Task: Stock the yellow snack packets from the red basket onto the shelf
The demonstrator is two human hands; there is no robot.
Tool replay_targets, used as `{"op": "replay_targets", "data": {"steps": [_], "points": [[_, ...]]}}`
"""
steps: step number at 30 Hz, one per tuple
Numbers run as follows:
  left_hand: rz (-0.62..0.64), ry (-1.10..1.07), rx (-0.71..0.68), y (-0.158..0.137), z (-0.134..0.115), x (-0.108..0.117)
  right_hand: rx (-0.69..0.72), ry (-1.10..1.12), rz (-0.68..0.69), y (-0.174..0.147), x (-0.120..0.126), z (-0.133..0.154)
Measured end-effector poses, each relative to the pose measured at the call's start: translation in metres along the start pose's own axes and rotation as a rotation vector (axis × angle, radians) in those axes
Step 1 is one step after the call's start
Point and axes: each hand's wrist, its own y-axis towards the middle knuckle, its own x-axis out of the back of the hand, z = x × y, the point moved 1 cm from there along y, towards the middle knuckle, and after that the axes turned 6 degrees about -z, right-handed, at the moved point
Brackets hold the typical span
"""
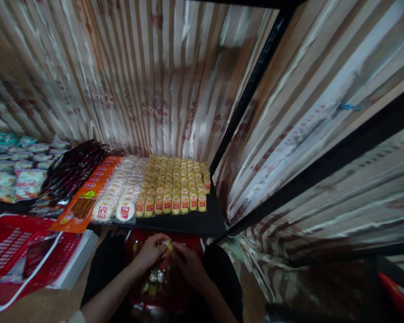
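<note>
1. Shelf (216,220), black, carries rows of wrapped goods: upright yellow packs (175,184) at the right; white round packs (124,197) beside them; then an orange packet (87,193), dark packets (76,166) and white-and-teal packets (16,170) at the left.
2. Striped curtain (175,76) hangs behind the goods and along the right; black posts (252,80) cross it; the light is dim.
3. Forearms reach forward between dark-clothed knees (224,273); the left hand (152,250) and right hand (187,261) meet low, on the near side of the shelf's front edge.
4. Both hands are nearly closed, fingertips pinched around one small yellow packet (169,247); its detail is blurred; below it sits a red container (134,237) with shiny wrapped pieces (160,276).
5. Knees flank the hands closely; a black strip of shelf shows along the front edge and right end; a red package (13,251) with white edging lies at the left, near a white box (77,260).
</note>
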Motion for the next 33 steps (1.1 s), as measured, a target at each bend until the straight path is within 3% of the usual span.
{"op": "replay_targets", "data": {"steps": [2,7,13,17,26,33], "points": [[0.045,0.005,-0.049,0.001,-0.022,-0.004,0.013,0.096,-0.058,0.0,0.009,0.003],[0.094,0.095,-0.243,0.014,-0.057,-0.025,-0.033,0.202,-0.357,0.007,0.034,0.001],[0.05,0.329,-0.532,0.035,-0.103,-0.054,0.044,0.15,-0.674,0.022,0.066,0.001],[0.031,0.439,-0.65,0.052,-0.142,-0.073,0.053,0.092,-0.848,0.039,0.087,0.001],[0.076,0.662,-0.801,0.11,-0.203,-0.114,0.064,0.022,-1.05,0.093,0.128,-0.002],[0.08,0.925,-0.852,0.142,-0.211,-0.13,0.03,-0.161,-1.118,0.126,0.137,-0.041]]}}
